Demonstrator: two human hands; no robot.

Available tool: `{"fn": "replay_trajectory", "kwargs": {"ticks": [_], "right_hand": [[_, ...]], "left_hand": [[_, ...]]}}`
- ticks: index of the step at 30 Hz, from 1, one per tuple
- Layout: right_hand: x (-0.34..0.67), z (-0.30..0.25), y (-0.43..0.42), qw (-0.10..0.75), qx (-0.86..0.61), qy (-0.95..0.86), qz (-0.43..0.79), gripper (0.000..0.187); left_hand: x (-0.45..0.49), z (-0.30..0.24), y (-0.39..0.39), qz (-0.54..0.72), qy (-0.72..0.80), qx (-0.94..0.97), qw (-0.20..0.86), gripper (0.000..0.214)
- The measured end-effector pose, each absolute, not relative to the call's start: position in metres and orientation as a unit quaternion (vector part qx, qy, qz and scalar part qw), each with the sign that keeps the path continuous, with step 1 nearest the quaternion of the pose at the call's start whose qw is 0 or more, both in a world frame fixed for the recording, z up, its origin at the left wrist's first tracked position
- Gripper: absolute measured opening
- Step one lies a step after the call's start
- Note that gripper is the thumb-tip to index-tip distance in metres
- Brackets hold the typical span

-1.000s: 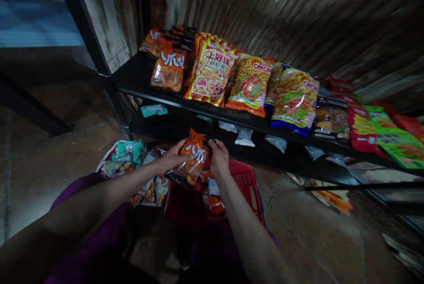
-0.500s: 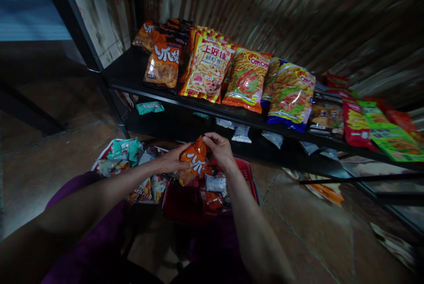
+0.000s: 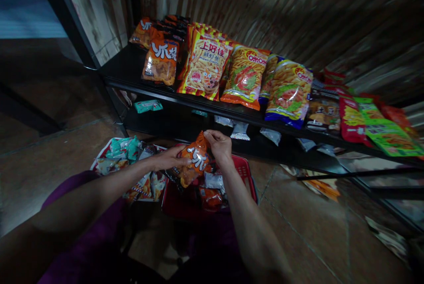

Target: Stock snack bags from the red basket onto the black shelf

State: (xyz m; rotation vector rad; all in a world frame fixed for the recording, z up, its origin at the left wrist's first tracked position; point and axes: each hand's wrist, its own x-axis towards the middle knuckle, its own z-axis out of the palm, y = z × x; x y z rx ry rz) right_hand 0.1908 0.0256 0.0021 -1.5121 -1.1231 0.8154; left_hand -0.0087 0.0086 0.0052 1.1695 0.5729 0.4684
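Between my hands is an orange snack bag with white lettering and a dark lower edge. My left hand is closed on the bag's left side, thumb across its front. At the upper right corner my right hand pinches the bag between thumb and fingers. The bag is tilted over a red plastic basket, which holds a small white packet and an orange packet. Left of it, partly behind my left forearm, a white-rimmed basket holds teal packets and other snack packs.
A black shelf carries orange bags, prawn cracker bags, noodle snack bags and green packs. Small packets lie on the lower tier. Flattened wrappers lie on the tiled floor at the right.
The orange bag has turned slightly, showing more of its front and its dark lower edge. Both hands keep their hold on it. The view has shifted a little.
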Motion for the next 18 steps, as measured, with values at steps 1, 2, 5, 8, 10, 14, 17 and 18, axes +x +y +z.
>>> {"fn": "replay_trajectory", "kwargs": {"ticks": [1, 2, 5, 8, 10, 14, 17, 18], "right_hand": [[0.191, 0.003, 0.025, 0.517, -0.63, -0.465, 0.346, 0.025], [0.191, 0.004, 0.025, 0.515, -0.629, -0.463, 0.353, 0.025], [0.193, 0.008, 0.023, 0.496, -0.619, -0.482, 0.371, 0.026], [0.197, 0.01, 0.021, 0.497, -0.607, -0.502, 0.363, 0.031], [0.199, 0.01, 0.018, 0.522, -0.61, -0.477, 0.358, 0.036], [0.199, 0.009, 0.01, 0.569, -0.623, -0.367, 0.391, 0.043], [0.197, 0.011, 0.005, 0.564, -0.607, -0.303, 0.471, 0.041], [0.196, 0.013, 0.003, 0.565, -0.598, -0.292, 0.488, 0.039]], "left_hand": [[-0.009, 0.006, 0.008, 0.214, 0.266, 0.533, 0.775, 0.043], [-0.009, 0.006, 0.007, 0.213, 0.268, 0.525, 0.779, 0.043], [-0.009, 0.005, 0.006, 0.222, 0.279, 0.497, 0.791, 0.045], [-0.01, 0.004, 0.005, 0.237, 0.304, 0.449, 0.806, 0.047], [-0.011, 0.005, 0.005, 0.249, 0.332, 0.409, 0.813, 0.048], [-0.014, 0.01, 0.007, 0.267, 0.384, 0.356, 0.809, 0.05], [-0.014, 0.014, 0.008, 0.272, 0.408, 0.334, 0.805, 0.052], [-0.014, 0.014, 0.008, 0.272, 0.412, 0.327, 0.806, 0.053]]}}
